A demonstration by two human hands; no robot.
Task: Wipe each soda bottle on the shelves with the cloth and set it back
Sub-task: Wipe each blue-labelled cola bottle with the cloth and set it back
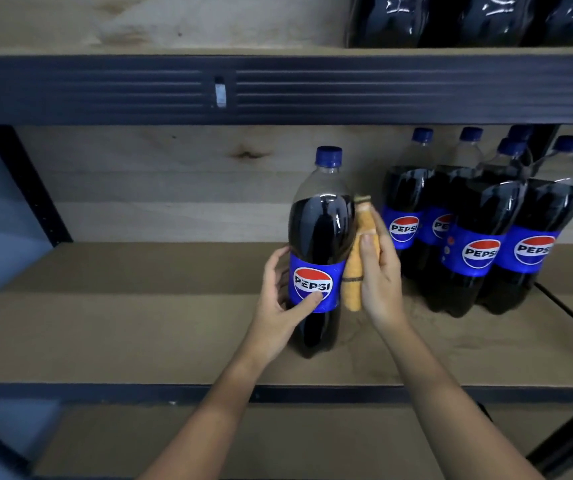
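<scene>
Left hand [278, 299] grips bottle [319, 244]; right hand [380, 271] presses cloth [359, 258] against it.

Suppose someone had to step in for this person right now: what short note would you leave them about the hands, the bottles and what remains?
Left hand grips the lone bottle at its label, standing on the middle shelf.
Right hand holds the orange cloth against that bottle's right side.
A group of bottles stands to the right; more bottles sit on the upper shelf.
Done: cannot tell which bottles are wiped.
Left: finish this bottle, set it back, then do the rest.
</scene>
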